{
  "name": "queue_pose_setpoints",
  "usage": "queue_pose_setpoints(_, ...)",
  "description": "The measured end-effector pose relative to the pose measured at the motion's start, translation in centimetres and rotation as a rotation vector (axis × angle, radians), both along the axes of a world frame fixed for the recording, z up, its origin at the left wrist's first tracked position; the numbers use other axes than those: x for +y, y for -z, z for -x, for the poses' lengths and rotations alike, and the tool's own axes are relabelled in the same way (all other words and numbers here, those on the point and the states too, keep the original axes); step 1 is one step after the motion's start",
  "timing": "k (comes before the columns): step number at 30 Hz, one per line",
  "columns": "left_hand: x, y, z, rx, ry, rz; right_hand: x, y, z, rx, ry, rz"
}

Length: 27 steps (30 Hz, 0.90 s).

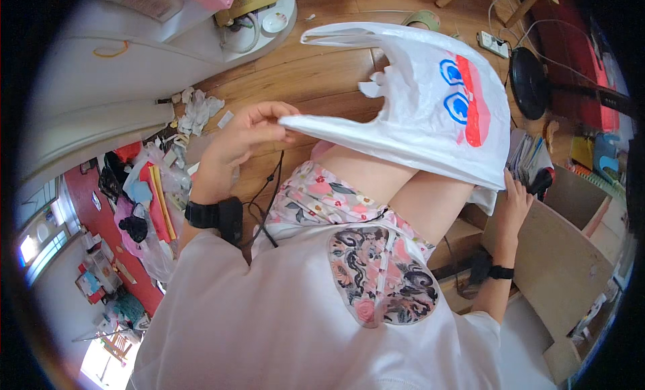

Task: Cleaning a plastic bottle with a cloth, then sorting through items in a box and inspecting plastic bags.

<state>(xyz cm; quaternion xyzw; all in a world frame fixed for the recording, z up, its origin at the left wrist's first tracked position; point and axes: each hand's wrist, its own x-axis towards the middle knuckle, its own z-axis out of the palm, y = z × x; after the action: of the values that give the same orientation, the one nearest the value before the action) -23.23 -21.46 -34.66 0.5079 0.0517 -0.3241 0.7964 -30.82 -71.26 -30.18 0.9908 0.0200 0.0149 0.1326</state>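
Observation:
A white plastic carrier bag [413, 103] with a printed blue-eyed, red and pink face is stretched sideways above my bare thighs. One of its handle ends is pinched between the thumb and fingers of my left hand [262, 125]. At the opposite, bottom end, my right hand [515, 201] grips a corner of the bag, its fingers partly hidden behind the plastic. The second handle loop points left, above the wooden floor, held by neither hand. Whether anything is inside the bag cannot be told.
Crumpled tissue [199, 110] and piled plastic bags [156, 188] lie at the left. A white cabinet [136, 72] stands upper left. At the right are a cardboard box [559, 259], papers [526, 153], a round black base [529, 82] and a power strip [493, 44]. A black cable [272, 178] hangs beside my lap.

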Motion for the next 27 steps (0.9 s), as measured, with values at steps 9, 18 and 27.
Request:
queue_pose_setpoints(9,-2.4,-3.2,0.9,-0.258,0.216,-0.042,16.5,-9.4,-6.9,-0.052,-0.36,-0.428)
queue_pose_setpoints(18,-5.5,-3.9,0.5,-0.191,0.058,0.054,26.1,-3.8,-7.4,0.057,-0.643,-0.831)
queue_pose_setpoints(27,-11.0,-2.6,-2.7,-0.367,0.073,0.017,22.9,-3.9,-7.5,-0.14,-0.357,-0.95)
